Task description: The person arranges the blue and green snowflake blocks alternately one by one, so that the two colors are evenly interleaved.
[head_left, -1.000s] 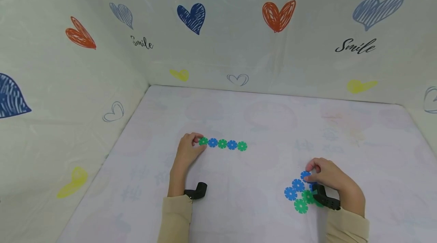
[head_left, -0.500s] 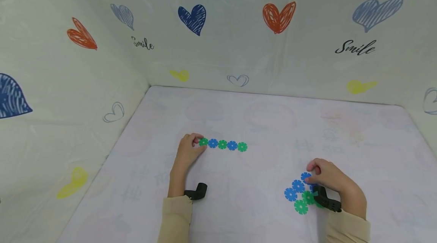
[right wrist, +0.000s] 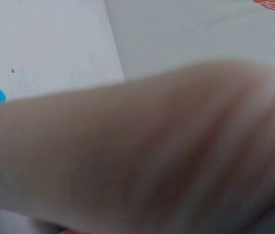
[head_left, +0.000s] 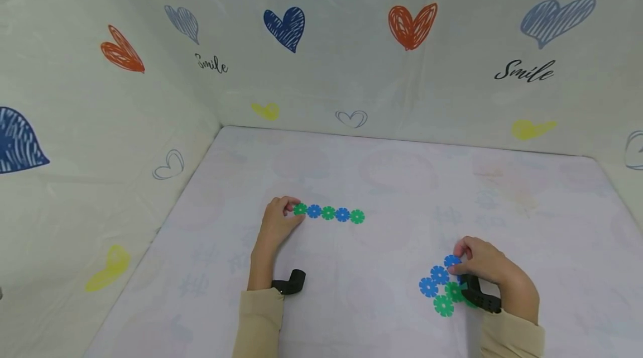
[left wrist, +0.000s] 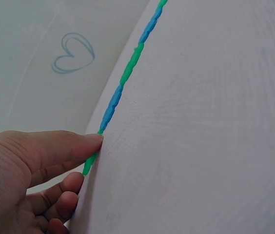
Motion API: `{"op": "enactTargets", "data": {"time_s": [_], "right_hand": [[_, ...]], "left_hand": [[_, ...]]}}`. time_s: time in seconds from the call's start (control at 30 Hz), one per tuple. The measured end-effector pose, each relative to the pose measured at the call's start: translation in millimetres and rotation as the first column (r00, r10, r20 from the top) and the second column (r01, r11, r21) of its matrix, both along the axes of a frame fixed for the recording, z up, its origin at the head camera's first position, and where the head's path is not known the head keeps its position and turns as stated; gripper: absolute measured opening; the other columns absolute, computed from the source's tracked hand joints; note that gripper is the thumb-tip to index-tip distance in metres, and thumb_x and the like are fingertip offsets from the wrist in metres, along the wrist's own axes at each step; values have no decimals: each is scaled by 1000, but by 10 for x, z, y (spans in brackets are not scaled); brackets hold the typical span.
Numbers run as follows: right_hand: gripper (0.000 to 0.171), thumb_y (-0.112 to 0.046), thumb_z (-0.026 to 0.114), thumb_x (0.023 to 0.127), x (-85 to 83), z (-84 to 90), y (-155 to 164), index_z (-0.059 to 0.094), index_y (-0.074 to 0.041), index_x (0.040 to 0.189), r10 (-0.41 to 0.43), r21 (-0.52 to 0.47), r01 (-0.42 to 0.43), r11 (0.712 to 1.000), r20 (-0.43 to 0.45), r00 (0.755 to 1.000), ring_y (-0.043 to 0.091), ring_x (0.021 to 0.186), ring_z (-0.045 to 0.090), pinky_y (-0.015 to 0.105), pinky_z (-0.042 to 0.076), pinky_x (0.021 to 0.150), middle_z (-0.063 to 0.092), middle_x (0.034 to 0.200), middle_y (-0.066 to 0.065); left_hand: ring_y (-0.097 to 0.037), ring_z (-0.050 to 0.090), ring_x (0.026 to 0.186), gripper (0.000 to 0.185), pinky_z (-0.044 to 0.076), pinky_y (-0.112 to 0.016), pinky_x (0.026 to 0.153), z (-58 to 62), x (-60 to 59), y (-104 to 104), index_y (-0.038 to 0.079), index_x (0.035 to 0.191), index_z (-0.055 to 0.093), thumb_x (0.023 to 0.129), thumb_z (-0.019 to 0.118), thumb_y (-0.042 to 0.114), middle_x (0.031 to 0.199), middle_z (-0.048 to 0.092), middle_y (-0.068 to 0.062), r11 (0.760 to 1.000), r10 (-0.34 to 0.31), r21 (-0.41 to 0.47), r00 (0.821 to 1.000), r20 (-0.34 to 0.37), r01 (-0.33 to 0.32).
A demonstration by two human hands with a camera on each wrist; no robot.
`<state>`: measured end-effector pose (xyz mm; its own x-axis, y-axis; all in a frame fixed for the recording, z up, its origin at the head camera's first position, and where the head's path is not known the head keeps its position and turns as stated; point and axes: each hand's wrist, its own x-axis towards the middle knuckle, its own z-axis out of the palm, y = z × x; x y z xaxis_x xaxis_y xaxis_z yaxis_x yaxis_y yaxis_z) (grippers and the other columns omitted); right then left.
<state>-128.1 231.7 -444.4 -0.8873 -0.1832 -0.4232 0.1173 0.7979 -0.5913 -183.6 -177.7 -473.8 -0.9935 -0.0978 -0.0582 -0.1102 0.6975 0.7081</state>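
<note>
Lightly pinched: a chain of snowflake discs

Thin, stiff and light, the chain (head_left: 329, 213) lies flat mid-table, probably best taken by a disc's rim. Left hand (head_left: 277, 219) pinches its green end disc (head_left: 300, 209). Right hand (head_left: 483, 265), fingers curled, pinches a blue disc (head_left: 451, 261) atop the loose pile (head_left: 441, 288).

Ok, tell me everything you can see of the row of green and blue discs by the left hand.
The row of discs is five flat, toothed flower-like pieces, plastic by the look, joined edge to edge: green, blue, green, blue, green. It lies flat and straight on the pale table, running sideways from the left hand. That hand pinches the green end disc between thumb and fingers; the left wrist view shows the row edge-on. Nothing else touches it.
</note>
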Motion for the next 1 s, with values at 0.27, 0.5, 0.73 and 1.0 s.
{"op": "enactTargets", "data": {"time_s": [0.27,0.5,0.73,1.0], "right_hand": [[25,-15,71,77,1,-16,6,54,-1,88,-35,-32,33,999,-55,998,18,71,43,29,37,61,48,76,4],[25,-23,68,82,-32,-15,-51,55,-3,87,-57,-21,55,998,-114,992,16,71,44,26,36,60,49,75,3],[22,-21,65,85,-73,-16,-190,54,-3,90,-64,-56,55,997,-184,981,15,72,44,24,37,61,51,76,3],[19,-20,65,86,-154,-21,-398,55,-5,93,-82,-139,48,989,-254,964,10,68,45,21,39,61,52,78,2]], "left_hand": [[-20,43,87,32,36,-31,75,15,16,0,10,111,62,81,70,18,91,50,-6,1000,4,-3,1000,-1,-4],[-20,43,87,33,36,-31,74,11,12,-5,10,112,62,81,70,19,91,50,-6,1000,0,-6,1000,2,0],[-20,43,87,33,36,-31,74,8,5,-1,11,112,62,81,70,19,91,50,-6,1000,2,-9,1000,2,-2],[-20,43,86,33,36,-31,74,0,3,-5,10,112,62,81,70,18,91,50,-6,1000,-6,1,1000,-5,6]]}}
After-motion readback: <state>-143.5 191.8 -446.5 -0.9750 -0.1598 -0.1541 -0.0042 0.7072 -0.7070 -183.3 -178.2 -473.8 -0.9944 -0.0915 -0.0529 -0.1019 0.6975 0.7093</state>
